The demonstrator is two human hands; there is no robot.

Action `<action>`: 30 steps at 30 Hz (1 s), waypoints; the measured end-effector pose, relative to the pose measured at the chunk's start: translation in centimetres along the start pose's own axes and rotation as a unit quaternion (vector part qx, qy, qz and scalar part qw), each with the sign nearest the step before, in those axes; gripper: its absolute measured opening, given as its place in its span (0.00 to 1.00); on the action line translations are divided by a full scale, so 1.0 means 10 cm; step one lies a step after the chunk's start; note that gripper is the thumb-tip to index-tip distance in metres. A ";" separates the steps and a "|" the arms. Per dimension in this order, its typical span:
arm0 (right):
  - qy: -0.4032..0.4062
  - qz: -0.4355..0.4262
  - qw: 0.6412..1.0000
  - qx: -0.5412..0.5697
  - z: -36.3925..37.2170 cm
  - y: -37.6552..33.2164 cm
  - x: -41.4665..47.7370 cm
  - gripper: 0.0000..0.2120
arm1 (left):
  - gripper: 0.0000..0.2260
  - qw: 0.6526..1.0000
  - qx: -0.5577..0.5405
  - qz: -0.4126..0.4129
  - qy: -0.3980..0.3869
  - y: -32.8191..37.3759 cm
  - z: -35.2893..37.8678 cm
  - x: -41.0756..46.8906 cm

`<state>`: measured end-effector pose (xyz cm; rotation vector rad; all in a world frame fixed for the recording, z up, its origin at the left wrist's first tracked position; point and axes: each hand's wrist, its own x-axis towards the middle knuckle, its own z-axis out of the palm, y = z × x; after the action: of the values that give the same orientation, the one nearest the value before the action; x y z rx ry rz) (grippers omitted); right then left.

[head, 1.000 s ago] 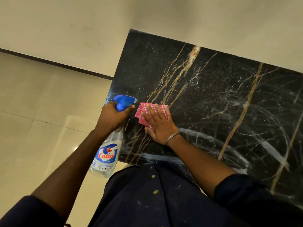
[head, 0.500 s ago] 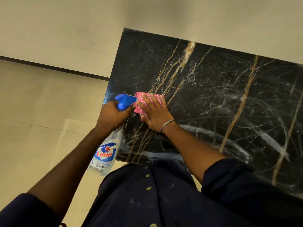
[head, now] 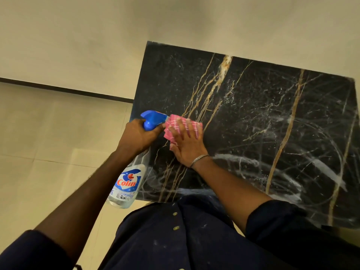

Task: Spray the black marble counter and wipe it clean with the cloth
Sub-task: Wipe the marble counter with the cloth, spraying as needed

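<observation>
At the left end of the black marble counter [head: 253, 114], near its 9 o'clock edge, we press a pink checked cloth [head: 188, 124] flat under our right hand [head: 185, 147]. The fingers are straight and spread across the fabric, and a thin metal bangle [head: 199, 159] sits on the wrist. Our left hand [head: 136, 137] is wrapped round the neck of the spray bottle [head: 126, 186]. Its blue trigger head is just beside the cloth, at the cloth's 9 o'clock. Its clear body hangs toward 6 o'clock along the counter's edge, above the pale floor [head: 48, 143].

The next stroke, as we judge it, turns on direction. The counter's long axis runs from 9 o'clock to 3 o'clock, and the cloth sits at the 9 o'clock end of it. White streaks [head: 323, 170] of cleaner lie from the cloth toward 3 and 4 o'clock, well apart from our hands, with fine droplets [head: 231, 90] scattered toward 1 o'clock. The right hand, on the cloth, is the nearer to all of it; the left is taken up with the bottle at the edge. Wiping looks under way but far from done, and the sweep should carry toward 3 o'clock along the slab.
</observation>
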<state>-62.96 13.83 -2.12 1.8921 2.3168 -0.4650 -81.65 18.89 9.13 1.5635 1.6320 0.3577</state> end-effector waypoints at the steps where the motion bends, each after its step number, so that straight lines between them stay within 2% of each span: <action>1: -0.005 -0.026 1.000 -0.008 -0.01 -0.11 0.08 0.31 | 0.20 1.000 -0.001 0.002 0.003 0.01 0.00 0.02; 4: -0.008 -0.077 0.997 -0.025 -0.06 -0.14 0.19 0.30 | 0.24 1.000 -0.003 -0.005 0.008 0.05 0.00 0.11; 7: 0.004 -0.081 0.996 -0.031 -0.08 0.19 0.05 0.29 | 0.23 1.000 0.000 -0.003 -0.004 0.12 0.01 0.22; 13: 0.043 0.052 0.998 -0.004 -0.11 1.06 -0.47 0.29 | 0.23 0.999 0.005 0.005 -0.040 0.35 0.12 0.40; 17: 0.041 0.091 0.995 0.015 -0.11 0.91 -0.38 0.30 | 0.23 0.998 0.003 0.014 -0.055 0.49 0.24 0.46; 21: 0.030 0.012 0.999 0.027 -0.12 0.46 0.01 0.30 | 0.21 0.999 0.004 0.028 -0.043 0.58 0.31 0.49; 24: 0.039 -0.055 0.997 0.025 -0.17 0.15 0.26 0.21 | 0.21 0.999 0.017 0.031 -0.039 0.60 0.31 0.50; 27: 0.058 -0.105 0.993 0.008 -0.19 0.27 0.30 0.21 | 0.21 0.999 0.021 0.029 -0.038 0.59 0.28 0.52; 28: 0.058 -0.097 0.994 0.004 -0.20 0.40 0.28 0.23 | 0.21 0.999 0.021 0.025 -0.041 0.57 0.26 0.53; 30: 0.041 -0.026 0.999 0.013 -0.21 0.70 0.18 0.26 | 0.23 0.998 0.022 0.024 -0.053 0.53 0.24 0.55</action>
<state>-56.35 17.37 -1.73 1.8999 2.4286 -0.4326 -75.67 24.21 9.40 1.6298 1.5322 0.2608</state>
